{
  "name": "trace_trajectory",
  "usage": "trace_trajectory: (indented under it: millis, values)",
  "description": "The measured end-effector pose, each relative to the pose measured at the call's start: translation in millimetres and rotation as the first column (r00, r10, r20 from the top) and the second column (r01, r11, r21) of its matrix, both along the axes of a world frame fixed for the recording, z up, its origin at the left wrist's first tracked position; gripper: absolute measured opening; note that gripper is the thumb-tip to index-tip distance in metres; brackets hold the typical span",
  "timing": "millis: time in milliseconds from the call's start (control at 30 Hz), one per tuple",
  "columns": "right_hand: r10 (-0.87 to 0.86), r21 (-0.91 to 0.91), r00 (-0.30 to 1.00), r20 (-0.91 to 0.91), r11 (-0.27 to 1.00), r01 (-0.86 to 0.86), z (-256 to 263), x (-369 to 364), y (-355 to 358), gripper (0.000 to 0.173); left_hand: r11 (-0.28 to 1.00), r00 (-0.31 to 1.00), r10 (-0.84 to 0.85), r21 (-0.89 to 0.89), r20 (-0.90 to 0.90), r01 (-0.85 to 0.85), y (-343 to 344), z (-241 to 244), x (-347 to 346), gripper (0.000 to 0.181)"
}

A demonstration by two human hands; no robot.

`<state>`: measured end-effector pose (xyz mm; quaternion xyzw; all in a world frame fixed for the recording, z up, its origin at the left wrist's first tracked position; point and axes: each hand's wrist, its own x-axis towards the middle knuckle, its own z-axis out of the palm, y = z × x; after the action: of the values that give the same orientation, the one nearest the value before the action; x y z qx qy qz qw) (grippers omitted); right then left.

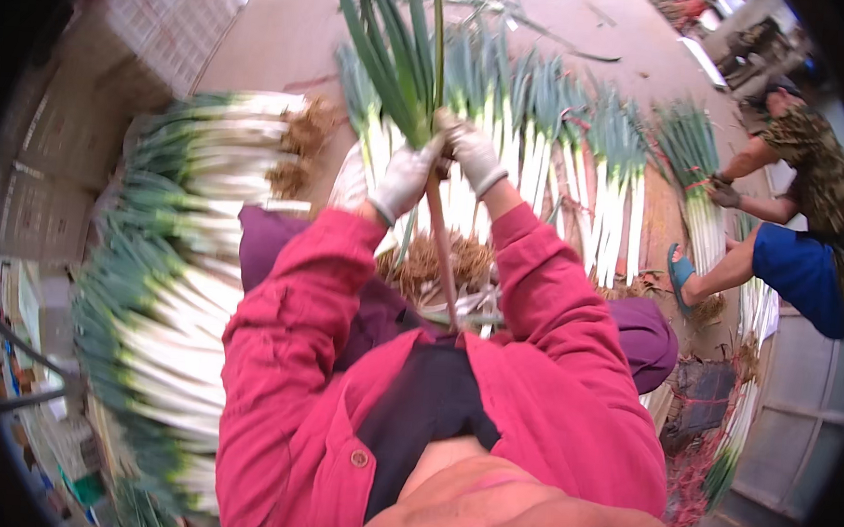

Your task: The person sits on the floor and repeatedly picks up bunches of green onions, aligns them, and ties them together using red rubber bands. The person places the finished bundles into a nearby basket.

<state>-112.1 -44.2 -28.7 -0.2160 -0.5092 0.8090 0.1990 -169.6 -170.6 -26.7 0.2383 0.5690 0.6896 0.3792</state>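
In white gloves, my left hand (407,179) and my right hand (472,151) are close together in front of me, both at the upper stalk of one large leek (404,81). Its green leaves fan out beyond my hands, and a brownish-pink strip, perhaps a peeled outer layer, hangs down from them towards my chest. My left hand is closed round the stalk; my right hand pinches beside it at the base of a leaf. Beneath and beyond lies a row of leeks (538,140), green tops away from me, with brown roots (458,266) near my knees.
A long pile of leeks (179,321) lies at the left, with white plastic crates (184,10) behind it. At the right a co-worker (812,164) in teal sandals grips a tied leek bundle (696,164). Pink twine (695,476) lies on the floor at lower right.
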Motion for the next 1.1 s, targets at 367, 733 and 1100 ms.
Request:
trace_trajectory:
  millis: [367, 733, 1100]
  values:
    - [-0.604, -0.891, 0.791, -0.099, 0.408, 0.201, -22.3, -19.9, 19.6, 0.026, 0.999, 1.000, 0.022, -0.037, -0.006, -0.022, -4.2, -7.3, 1.8, 0.034]
    - [0.080, 0.302, 0.305, 0.949, 0.047, -0.952, -157.2, 166.5, 20.1, 0.057, 0.914, 0.913, 0.358, 0.128, 0.194, -0.385, 5.0, 2.8, -58.7, 0.020]
    - [-0.254, 0.741, 0.739, 0.624, 0.493, -0.456, -94.3, 151.6, -30.0, 0.039, 0.974, 0.943, -0.218, -0.118, -0.252, 0.194, 56.3, -14.0, 38.7, 0.050]
